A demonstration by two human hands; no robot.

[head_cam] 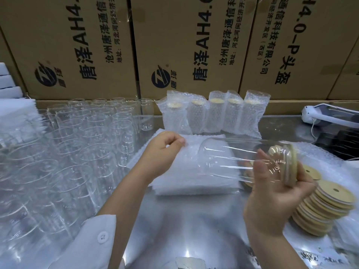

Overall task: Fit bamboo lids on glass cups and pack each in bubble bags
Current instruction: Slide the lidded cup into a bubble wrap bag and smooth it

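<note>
Evidently the work is only partly done: five packed cups (211,115) are stood in a row in their bubble bags beyond both hands. A glass cup (219,158), already closed with a bamboo lid (291,164), is held on its side by the right hand (275,193), whose fingers are curled round the lidded end. Its base is pointed toward the left hand (165,150). The edge of the top bubble bag (191,152) appears to be pinched by the left hand, so bagging this cup is judged the step in hand. Much is left: many bare glass cups (77,142) are crowded to the left of the left hand, and a stack of bamboo lids (328,206) lies just right of the right hand on the table (184,220).
</note>
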